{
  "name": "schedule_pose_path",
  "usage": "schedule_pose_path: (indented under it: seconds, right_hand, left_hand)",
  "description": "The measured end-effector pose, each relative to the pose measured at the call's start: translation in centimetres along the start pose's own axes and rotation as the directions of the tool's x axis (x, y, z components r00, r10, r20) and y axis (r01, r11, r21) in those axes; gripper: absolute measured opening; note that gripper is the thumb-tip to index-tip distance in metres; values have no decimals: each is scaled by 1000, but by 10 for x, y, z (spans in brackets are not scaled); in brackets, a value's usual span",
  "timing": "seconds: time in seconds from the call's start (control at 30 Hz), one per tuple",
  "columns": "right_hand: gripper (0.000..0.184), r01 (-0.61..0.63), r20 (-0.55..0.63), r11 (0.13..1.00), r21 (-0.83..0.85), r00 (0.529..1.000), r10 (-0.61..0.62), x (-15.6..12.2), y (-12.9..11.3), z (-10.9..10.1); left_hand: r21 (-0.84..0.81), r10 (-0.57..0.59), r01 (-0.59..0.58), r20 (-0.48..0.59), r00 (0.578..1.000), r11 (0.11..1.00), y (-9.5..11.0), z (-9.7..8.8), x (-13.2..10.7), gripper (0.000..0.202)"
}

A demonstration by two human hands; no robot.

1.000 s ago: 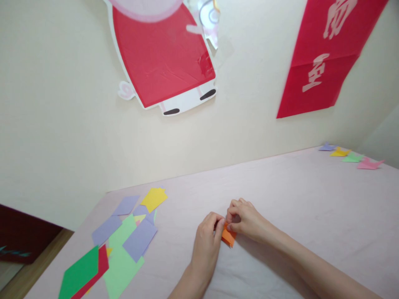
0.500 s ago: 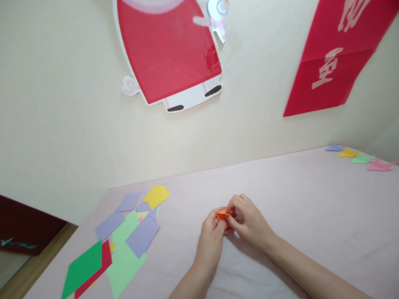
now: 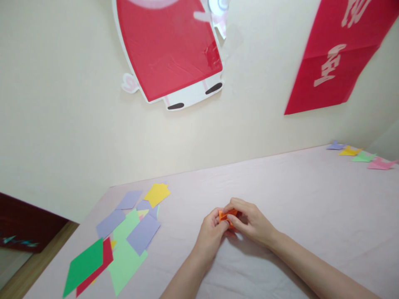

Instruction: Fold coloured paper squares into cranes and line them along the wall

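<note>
A small folded piece of orange paper (image 3: 223, 215) is held between both hands, low over the pale cloth-covered surface (image 3: 280, 195). My left hand (image 3: 212, 228) grips its left side, with the thumb across the near face. My right hand (image 3: 249, 220) pinches the right and upper part, thumb and forefinger on the paper. Fingers cover much of the orange piece, so its full shape is hidden.
Loose sheets lie at the left: green (image 3: 84, 265), red (image 3: 107, 255), light green (image 3: 124, 265), purple (image 3: 144, 234) and yellow (image 3: 157, 194). Several folded paper figures (image 3: 363, 157) line the far right edge. A wall with a red cartoon cutout (image 3: 171, 45) and red banner (image 3: 330, 58) stands behind.
My right fingers have shifted over the orange paper and its visible fold looks flatter, its raised point no longer showing. My left hand keeps its hold. The camera view has moved slightly.
</note>
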State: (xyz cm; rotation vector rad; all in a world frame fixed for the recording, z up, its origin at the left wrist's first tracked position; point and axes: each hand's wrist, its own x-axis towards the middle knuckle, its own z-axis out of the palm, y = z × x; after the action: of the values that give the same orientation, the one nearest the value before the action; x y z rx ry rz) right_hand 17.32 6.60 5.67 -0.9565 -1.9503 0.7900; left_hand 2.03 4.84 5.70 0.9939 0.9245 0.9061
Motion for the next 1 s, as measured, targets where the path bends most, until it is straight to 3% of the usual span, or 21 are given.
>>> schedule_pose_path:
  seconds: [0.2, 0.37, 0.57, 0.83, 1.0]
  right_hand:
    - [17, -108, -40, 986, 127, 993, 114, 0, 7, 0]
    - [17, -200, -59, 951, 235, 974, 219, -3, 14, 3]
    - [16, -236, -32, 919, 317, 965, 259, -5, 15, 6]
    - [30, -311, -53, 874, 373, 933, 355, -3, 9, 5]
    - [38, -382, 2, 815, 436, 906, 423, 1, 13, 2]
  left_hand:
    - [-44, -18, 18, 16, 1000, 999, -1, -3, 0, 44]
    - [-34, -19, 18, -35, 999, 999, -4, -2, 0, 42]
    - [-14, -20, 19, -81, 997, 1000, -5, -1, 0, 47]
    - [34, 50, -45, -157, 986, 998, -13, 3, 0, 47]
    - [41, 75, -70, -144, 987, 997, -13, 2, -2, 46]
